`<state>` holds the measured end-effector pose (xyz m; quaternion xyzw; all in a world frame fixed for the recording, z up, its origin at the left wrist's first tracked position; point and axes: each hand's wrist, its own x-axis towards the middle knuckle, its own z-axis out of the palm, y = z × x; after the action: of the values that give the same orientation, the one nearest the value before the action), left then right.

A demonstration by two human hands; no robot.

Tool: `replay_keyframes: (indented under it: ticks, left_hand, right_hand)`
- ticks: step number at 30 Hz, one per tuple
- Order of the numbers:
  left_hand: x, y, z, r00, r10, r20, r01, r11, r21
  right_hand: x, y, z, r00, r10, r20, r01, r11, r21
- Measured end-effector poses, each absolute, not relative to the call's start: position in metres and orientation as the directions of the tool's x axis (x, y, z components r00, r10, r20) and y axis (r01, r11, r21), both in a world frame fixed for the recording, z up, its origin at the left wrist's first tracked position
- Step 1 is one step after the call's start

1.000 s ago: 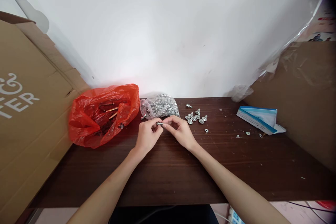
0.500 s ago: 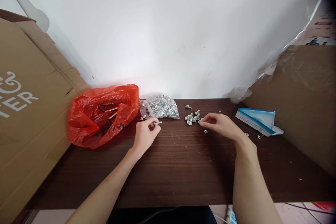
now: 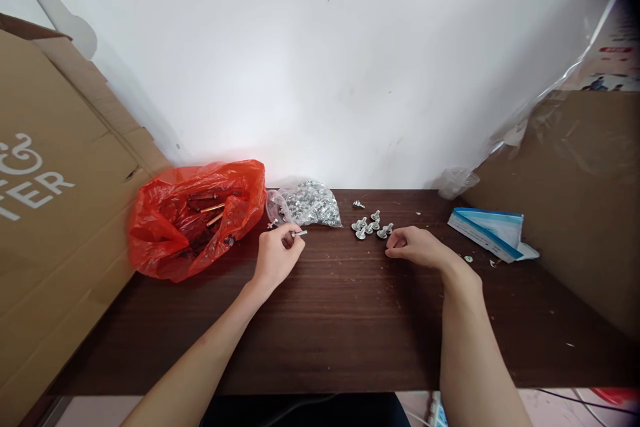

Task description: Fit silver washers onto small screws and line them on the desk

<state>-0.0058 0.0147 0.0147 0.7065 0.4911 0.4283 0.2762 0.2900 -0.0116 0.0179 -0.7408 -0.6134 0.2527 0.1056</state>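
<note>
My left hand [image 3: 277, 250] is closed, pinching a small silver bolt [image 3: 300, 233] whose shank points right. To the right, my right hand [image 3: 417, 247] is lowered to the table with thumb and fingertips together. Whatever sits between those fingertips is hidden; they cover the spot where a loose nut lay. Just left of them is a cluster of silver bolts [image 3: 369, 227] with broad round heads or washers, and a single bolt [image 3: 359, 204] lies behind it. A clear plastic bag [image 3: 315, 203] of small metal hardware rests behind my left hand.
A red plastic bag [image 3: 155, 213] with dark and brass-coloured pieces stands at left beside a cardboard box [image 3: 55, 233]. At right are a blue-and-white packet [image 3: 487, 230], a clear plastic cup [image 3: 457, 181] and another box [image 3: 575, 213]. Small scraps lie on the dark wooden table [image 3: 320, 333].
My right hand left the bolt in my left hand, went right to the cluster, then dropped slightly onto the loose nut's spot. My left hand stayed nearly still, holding the bolt.
</note>
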Motion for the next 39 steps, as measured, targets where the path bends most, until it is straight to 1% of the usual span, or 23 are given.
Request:
replay_keyframes:
  ticks: [2, 4, 5, 7, 8, 10, 11, 14, 16, 18, 21, 26, 30, 35, 39]
  left_hand:
    - [-0.005, 0.014, 0.015, 0.157, 0.932, 0.327, 0.453, -0.362, 0.815]
    - [-0.005, 0.014, 0.015, 0.162, 0.932, 0.324, 0.451, -0.362, 0.816]
    - [-0.005, 0.013, 0.015, 0.165, 0.931, 0.326, 0.453, -0.365, 0.813]
    - [-0.005, 0.013, 0.015, 0.166, 0.927, 0.335, 0.458, -0.374, 0.807]
    - [-0.005, 0.014, 0.014, 0.169, 0.927, 0.335, 0.459, -0.375, 0.805]
    - [-0.005, 0.014, 0.014, 0.174, 0.926, 0.336, 0.461, -0.378, 0.803]
    - [-0.005, 0.014, 0.014, 0.177, 0.925, 0.338, 0.461, -0.381, 0.802]
    - [-0.005, 0.013, 0.014, 0.189, 0.921, 0.342, 0.46, -0.391, 0.798]
    - [-0.004, 0.012, 0.014, 0.207, 0.917, 0.34, 0.457, -0.398, 0.795]
    - [-0.003, 0.012, 0.014, 0.227, 0.913, 0.339, 0.453, -0.407, 0.793]
    - [-0.003, 0.013, 0.011, 0.24, 0.909, 0.342, 0.449, -0.416, 0.791]
    - [-0.004, 0.017, 0.005, 0.256, 0.901, 0.351, 0.443, -0.432, 0.786]
    - [-0.004, 0.022, -0.004, 0.271, 0.889, 0.368, 0.441, -0.455, 0.774]
    - [-0.005, 0.027, -0.011, 0.246, 0.894, 0.375, 0.442, -0.448, 0.777]
    - [-0.001, 0.033, -0.011, 0.222, 0.89, 0.397, 0.48, -0.454, 0.751]
  right_hand:
    - [0.288, -0.013, 0.02, 0.077, 0.964, -0.255, 0.83, -0.203, -0.519]
    - [0.283, -0.017, 0.027, -0.032, 0.969, -0.246, 0.768, -0.134, -0.626]
    - [0.278, -0.019, 0.032, -0.126, 0.967, -0.223, 0.706, -0.07, -0.704]
    - [0.264, -0.023, 0.042, -0.271, 0.952, -0.139, 0.552, 0.035, -0.833]
    - [0.255, -0.024, 0.046, -0.305, 0.948, -0.089, 0.483, 0.074, -0.872]
    - [0.237, -0.023, 0.05, -0.346, 0.938, 0.004, 0.381, 0.144, -0.913]
    - [0.229, -0.021, 0.05, -0.33, 0.942, 0.063, 0.339, 0.181, -0.923]
    - [0.206, -0.011, 0.038, -0.188, 0.95, 0.249, 0.226, 0.288, -0.931]
    - [0.192, -0.004, 0.025, -0.099, 0.946, 0.309, 0.165, 0.322, -0.932]
    - [0.18, 0.001, 0.011, -0.046, 0.942, 0.333, 0.107, 0.336, -0.936]
    - [0.164, 0.007, -0.005, -0.005, 0.938, 0.348, 0.033, 0.348, -0.937]
    - [0.151, 0.012, -0.016, -0.007, 0.954, 0.299, -0.036, 0.299, -0.954]
    - [0.151, 0.013, -0.017, -0.018, 0.958, 0.285, -0.068, 0.283, -0.957]
    - [0.151, 0.021, -0.019, -0.039, 0.965, 0.26, -0.092, 0.255, -0.962]
    - [0.15, 0.031, -0.022, -0.037, 0.972, 0.231, -0.111, 0.226, -0.968]
